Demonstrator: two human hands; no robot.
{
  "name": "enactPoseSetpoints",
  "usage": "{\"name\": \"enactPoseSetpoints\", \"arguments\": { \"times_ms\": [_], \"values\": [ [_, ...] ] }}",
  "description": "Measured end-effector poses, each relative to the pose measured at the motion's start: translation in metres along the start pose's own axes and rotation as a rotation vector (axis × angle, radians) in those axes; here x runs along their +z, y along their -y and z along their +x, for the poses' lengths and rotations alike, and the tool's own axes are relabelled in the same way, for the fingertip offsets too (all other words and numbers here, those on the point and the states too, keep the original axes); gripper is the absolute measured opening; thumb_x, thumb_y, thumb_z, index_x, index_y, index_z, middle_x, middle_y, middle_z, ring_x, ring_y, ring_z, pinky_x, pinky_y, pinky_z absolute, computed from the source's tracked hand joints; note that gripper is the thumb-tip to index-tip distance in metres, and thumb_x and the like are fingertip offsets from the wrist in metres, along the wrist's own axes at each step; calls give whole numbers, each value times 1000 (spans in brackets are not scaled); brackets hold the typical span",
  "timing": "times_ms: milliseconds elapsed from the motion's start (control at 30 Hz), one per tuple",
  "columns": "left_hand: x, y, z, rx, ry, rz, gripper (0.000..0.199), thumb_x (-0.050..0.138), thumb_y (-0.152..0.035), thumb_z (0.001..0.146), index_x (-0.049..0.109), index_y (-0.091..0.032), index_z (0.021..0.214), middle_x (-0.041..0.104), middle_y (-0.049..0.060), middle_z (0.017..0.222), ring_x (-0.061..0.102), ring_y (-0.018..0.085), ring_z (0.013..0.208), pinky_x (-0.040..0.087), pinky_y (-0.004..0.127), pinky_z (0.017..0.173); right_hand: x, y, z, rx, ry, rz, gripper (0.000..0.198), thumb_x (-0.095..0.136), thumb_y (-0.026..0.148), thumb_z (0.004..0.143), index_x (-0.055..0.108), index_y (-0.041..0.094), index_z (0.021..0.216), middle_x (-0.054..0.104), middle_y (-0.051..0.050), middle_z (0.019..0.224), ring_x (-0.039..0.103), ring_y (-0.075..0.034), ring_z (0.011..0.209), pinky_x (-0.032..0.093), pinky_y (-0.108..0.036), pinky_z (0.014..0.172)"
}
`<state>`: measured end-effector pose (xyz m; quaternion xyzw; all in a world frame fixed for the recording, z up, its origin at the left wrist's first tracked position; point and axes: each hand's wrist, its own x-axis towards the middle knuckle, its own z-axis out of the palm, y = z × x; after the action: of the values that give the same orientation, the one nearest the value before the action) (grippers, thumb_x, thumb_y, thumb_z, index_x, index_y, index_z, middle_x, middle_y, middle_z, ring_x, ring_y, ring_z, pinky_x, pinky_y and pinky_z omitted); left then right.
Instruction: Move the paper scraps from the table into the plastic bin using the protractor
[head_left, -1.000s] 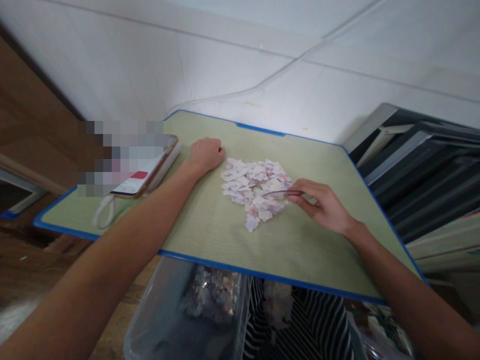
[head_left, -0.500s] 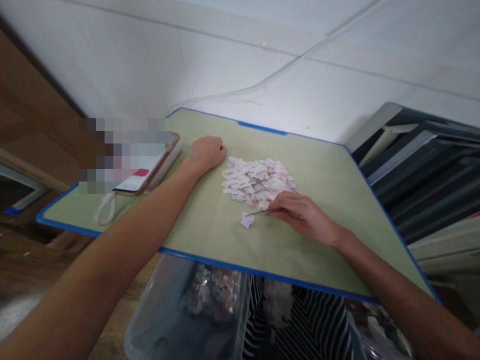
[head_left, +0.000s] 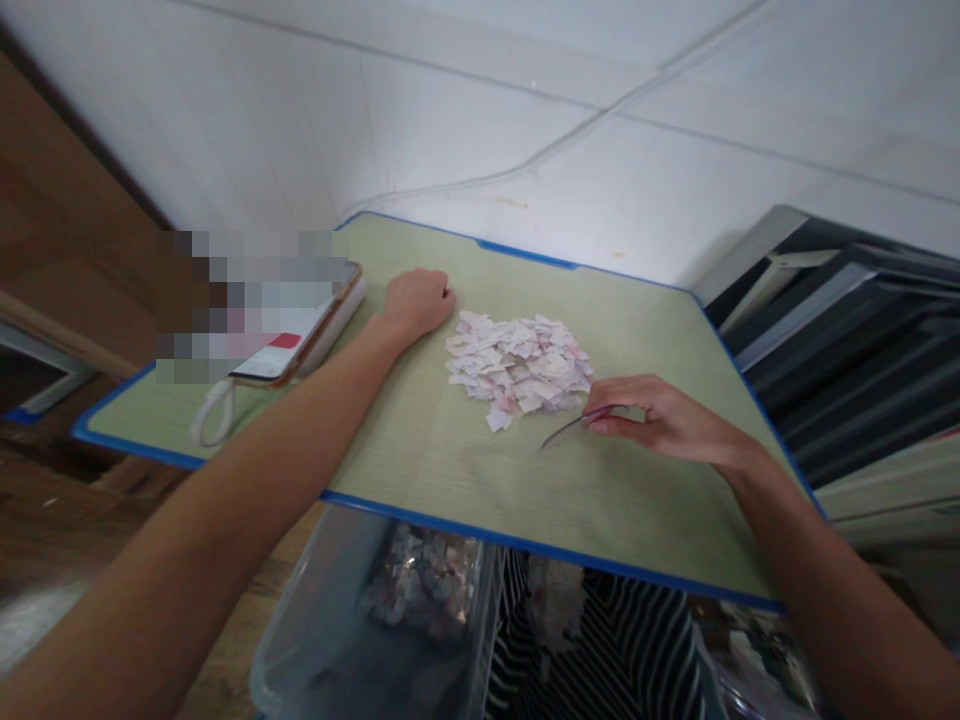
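Bin below: the clear tub point(head_left: 337, 640) is sitting under the worktop's point(head_left: 420, 470) near edge, catching scraps.
Right hand: your right hand point(head_left: 664, 425) is pinching thin tweezers point(head_left: 574, 426), tips angling down just beside the pile.
Paper pile: the scraps point(head_left: 517, 365) are lying mid-worktop between both hands.
Left hand: your left hand point(head_left: 416, 300) is resting fisted, bracing beside the pile.
Phone: the phone point(head_left: 300, 335) is lying far left.

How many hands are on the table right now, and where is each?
2. The left hand, closed in a fist, rests just left of the pile of paper scraps. The right hand sits right of the pile, holding tweezers. No others show.
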<state>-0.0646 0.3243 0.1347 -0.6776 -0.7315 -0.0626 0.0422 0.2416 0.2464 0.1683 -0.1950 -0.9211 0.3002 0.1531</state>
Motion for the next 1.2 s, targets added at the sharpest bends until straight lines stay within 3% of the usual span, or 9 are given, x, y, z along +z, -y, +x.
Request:
{"name": "enactPoseSetpoints", "arguments": {
  "times_ms": [367, 633, 767, 933, 1100, 1200],
  "values": [
    [-1, -1, -1, -1, -1, -1, 48, 34, -31, 90, 70, -13, 116, 72, 18, 117, 65, 32, 107, 49, 39, 86, 48, 37, 22, -143, -32, -166, 21, 50, 18, 101, 67, 14, 89, 65, -5, 78, 60, -14, 73, 48, -25, 66],
    [0, -1, 0, -10, 3, -15, 49, 34, -31, 90, 70, -13, 117, 71, 17, 118, 64, 31, 108, 49, 39, 86, 27, 15, 9, -88, -208, -320, 15, 53, 12, 96, 66, 16, 90, 71, -7, 82, 66, -18, 77, 51, -28, 69],
    [0, -1, 0, -14, 10, -34, 50, 34, -30, 90, 70, -12, 119, 70, 19, 118, 64, 33, 109, 49, 41, 88, 24, 11, 7, -70, -216, -362, 16, 53, 10, 95, 67, 15, 89, 72, -8, 83, 67, -19, 78, 52, -29, 70],
    [-1, -1, -1, -11, 3, -18, 49, 34, -30, 90, 70, -13, 118, 71, 17, 118, 64, 32, 109, 49, 39, 87, 22, 18, 7, -108, -130, -269, 17, 54, 13, 96, 65, 17, 84, 71, -6, 79, 66, -17, 74, 52, -27, 66],
    [-1, -1, -1, -9, 1, -20, 49, 34, -30, 90, 70, -13, 118, 71, 17, 118, 64, 31, 109, 49, 39, 87, 24, 18, 8, -51, -203, -319, 15, 54, 15, 96, 67, 18, 89, 73, -7, 83, 68, -19, 78, 53, -29, 69],
    [-1, -1, 0, -1, -2, -22, 50, 33, -30, 90, 70, -13, 118, 71, 18, 118, 64, 32, 108, 49, 39, 86, 24, 19, 9, -95, -163, -293, 16, 54, 13, 96, 67, 17, 87, 72, -7, 81, 68, -18, 76, 53, -29, 68]
  ]
}}
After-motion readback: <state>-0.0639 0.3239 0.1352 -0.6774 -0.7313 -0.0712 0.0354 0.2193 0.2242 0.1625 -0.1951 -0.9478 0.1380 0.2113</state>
